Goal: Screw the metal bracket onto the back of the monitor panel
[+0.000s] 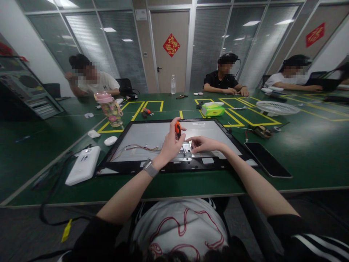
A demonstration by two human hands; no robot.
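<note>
A flat display panel with a black frame lies on the green table in front of me, its grey back facing up. My left hand is closed around a screwdriver with an orange and black handle. The tool stands nearly upright, its tip down near a small metal bracket on the panel. My right hand rests at the bracket's right side, bent fingers apart, fingertips at or close to it. Thin coloured wires run leftward from the bracket across the panel.
A white power bank and a white mouse-shaped object lie left; a phone lies right. Behind stand a pink-lidded bottle, a green tissue pack and a white fan grille. Several people sit across the table.
</note>
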